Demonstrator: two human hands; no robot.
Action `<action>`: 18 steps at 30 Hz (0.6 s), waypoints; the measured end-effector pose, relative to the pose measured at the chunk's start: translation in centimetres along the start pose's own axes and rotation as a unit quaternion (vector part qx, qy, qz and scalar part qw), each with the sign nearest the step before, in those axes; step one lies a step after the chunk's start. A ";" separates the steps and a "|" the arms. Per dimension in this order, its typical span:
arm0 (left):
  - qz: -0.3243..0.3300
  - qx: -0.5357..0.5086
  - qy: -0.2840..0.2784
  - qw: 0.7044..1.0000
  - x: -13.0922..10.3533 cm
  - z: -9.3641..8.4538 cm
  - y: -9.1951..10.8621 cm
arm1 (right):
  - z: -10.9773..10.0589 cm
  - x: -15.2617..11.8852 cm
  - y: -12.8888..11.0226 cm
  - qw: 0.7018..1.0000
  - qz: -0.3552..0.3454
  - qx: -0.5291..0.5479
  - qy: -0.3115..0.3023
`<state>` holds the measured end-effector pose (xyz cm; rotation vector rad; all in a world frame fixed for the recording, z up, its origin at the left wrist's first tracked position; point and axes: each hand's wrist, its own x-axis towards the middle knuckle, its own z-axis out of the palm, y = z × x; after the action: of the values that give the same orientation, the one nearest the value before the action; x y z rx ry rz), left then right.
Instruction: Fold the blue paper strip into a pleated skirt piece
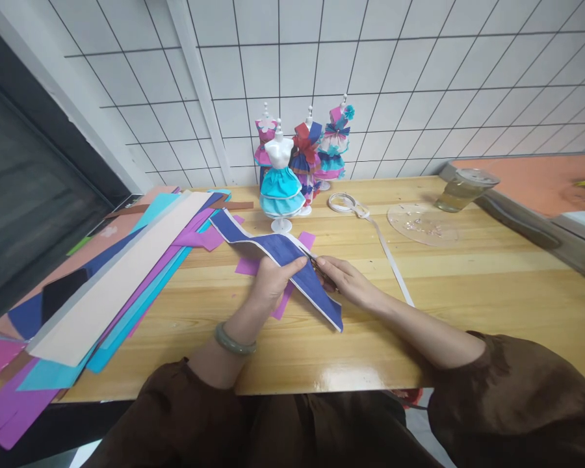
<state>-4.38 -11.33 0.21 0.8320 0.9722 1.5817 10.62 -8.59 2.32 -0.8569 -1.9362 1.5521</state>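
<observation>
A long blue strip with white edges [279,248] slants across the middle, above the table. My left hand [272,281] grips it near its middle, thumb on top and fingers beneath. On the strip's right side, my right hand [335,274] is closed around small dark scissors [314,260], whose blades lie along the strip's upper white edge. Part of the scissors is hidden by my fingers. Under the strip, purple pieces [283,304] lie on the wooden table [370,351]. Just beyond stands a white dress form in a turquoise skirt [281,188].
Several dressed mini forms [335,140] stand at the tiled wall. Layered coloured sheets [121,279] and a dark phone [63,296] cover the left side. A white ribbon roll [342,203], a clear plate [422,225] and a cup of liquid [463,190] sit at the back right.
</observation>
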 end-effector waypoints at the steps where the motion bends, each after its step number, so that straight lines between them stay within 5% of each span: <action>1: 0.000 -0.002 0.005 1.000 0.0 0.0 0.0 | 0.0 0.0 -0.1 1.000 -0.001 0.004 -0.003; 18: 0.000 0.016 0.011 1.000 0.1 -0.2 -0.2 | 0.2 0.0 0.4 1.000 -0.006 0.030 -0.005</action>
<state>-4.46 -11.21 -0.07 0.8393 1.0151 1.5820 10.56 -8.62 1.90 -0.8132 -1.8888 1.6017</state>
